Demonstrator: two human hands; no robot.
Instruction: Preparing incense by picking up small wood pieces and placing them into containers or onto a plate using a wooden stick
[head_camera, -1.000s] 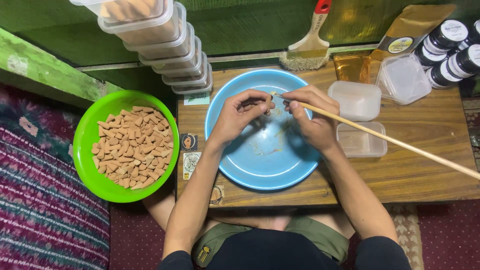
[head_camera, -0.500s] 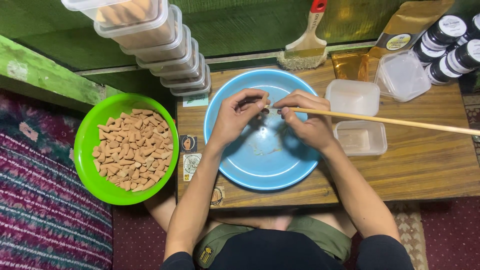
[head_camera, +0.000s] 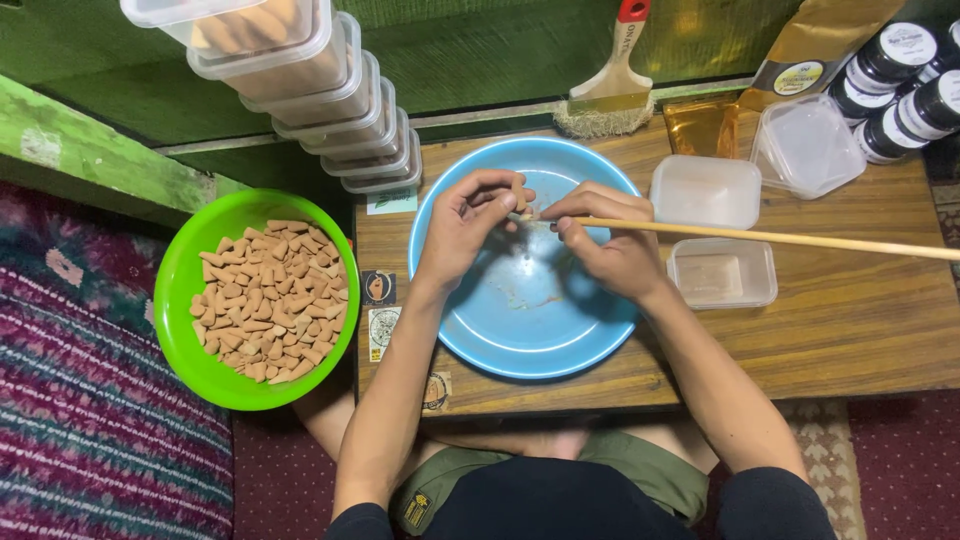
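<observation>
Gold pouch (head_camera: 822, 50) far right; left hand (head_camera: 470, 225) pinches cone (head_camera: 518, 192), right hand (head_camera: 610, 240) grips stick (head_camera: 780, 238).

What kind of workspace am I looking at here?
Probably a small home craft workshop at floor level: a low wooden table, a green plastic bowl of tan clay-coloured cones, and stacked clear plastic tubs.

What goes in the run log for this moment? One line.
left hand: pinches cone | right hand: holds stick to it | over blue bowl

Bare wooden bench (head_camera: 850, 330) free lower right; stacked clear plastic tubs (head_camera: 330, 90) block upper left, long wooden stick (head_camera: 780, 238) bars right.
</observation>
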